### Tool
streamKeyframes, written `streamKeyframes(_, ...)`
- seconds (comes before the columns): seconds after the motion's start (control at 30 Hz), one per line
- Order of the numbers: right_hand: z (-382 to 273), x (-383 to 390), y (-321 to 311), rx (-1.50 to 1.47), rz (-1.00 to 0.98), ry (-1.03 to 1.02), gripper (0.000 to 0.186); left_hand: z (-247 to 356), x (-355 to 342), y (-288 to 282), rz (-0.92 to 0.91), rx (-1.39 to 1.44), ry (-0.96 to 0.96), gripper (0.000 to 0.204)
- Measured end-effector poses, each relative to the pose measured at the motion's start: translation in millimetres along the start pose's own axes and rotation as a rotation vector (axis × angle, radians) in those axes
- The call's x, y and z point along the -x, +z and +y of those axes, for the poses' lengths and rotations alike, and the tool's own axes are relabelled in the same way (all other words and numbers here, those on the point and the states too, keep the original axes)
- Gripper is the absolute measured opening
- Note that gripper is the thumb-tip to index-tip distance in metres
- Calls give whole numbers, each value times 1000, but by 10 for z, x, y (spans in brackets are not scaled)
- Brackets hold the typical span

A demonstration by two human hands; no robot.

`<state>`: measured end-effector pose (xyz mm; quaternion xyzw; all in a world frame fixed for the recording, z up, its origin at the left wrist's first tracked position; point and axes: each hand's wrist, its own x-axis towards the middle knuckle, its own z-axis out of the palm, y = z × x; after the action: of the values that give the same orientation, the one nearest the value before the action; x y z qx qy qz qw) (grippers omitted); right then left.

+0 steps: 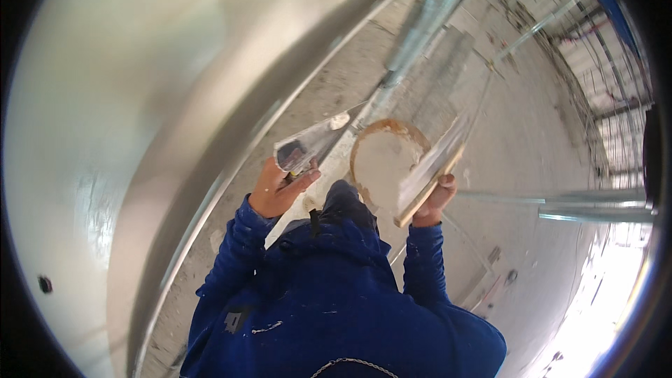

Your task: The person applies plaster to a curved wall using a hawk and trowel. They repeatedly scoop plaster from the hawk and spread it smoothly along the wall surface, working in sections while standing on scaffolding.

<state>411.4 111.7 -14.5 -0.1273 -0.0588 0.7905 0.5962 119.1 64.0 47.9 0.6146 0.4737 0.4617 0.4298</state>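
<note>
My left hand (275,190) is closed round the handle of a wide putty knife (316,141), whose broad blade points away from me. A white dab of paste sits near the blade's far corner. On the other side, my right hand (437,201) grips a long flat trowel (434,168) with a pale face and a wooden edge, tilted up on its side. The face looks smeared by motion. Between the two tools, below them, lies a round thing with a tan rim (358,157) and pale grey inside, perhaps a bucket seen from above. The two tools are apart.
A large smooth pale wall (175,98) curves up along my left, with a dark small hole (45,284) low in it. Shiny metal profiles (437,17) run ahead, and more metal profiles (595,215) lie at right. The dusty concrete floor (532,133) spreads to the right.
</note>
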Motion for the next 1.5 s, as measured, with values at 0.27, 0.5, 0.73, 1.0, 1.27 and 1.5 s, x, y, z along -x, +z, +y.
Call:
streamKeyframes(0.27, -541, -115, 117, -500, -467, 34, 27, 141, -508, 847, -194, 528, -199, 20)
streamKeyframes(0.5, -1063, -12, 264, 346, 447, -236, 35, 211, -1101, 1457, -87, -108, 225, 47)
streamKeyframes(0.73, -1278, -2, -196, 402, 565, 9, 44, -377, -1290, 1877, -146, -561, 380, 70)
streamKeyframes(1.0, -1893, 234, -215, 289, 551, -323, 30, -1081, -798, 1966, -454, -709, -78, 67)
streamKeyframes(1.27, -2323, 462, -2421, 458, 515, -287, 42, -1173, -34, 1689, -258, -675, -425, 63)
streamKeyframes(1.5, -1810, -288, -3672, 705, 1030, -247, 34, -1166, 193, 1541, -122, -657, -374, 41)
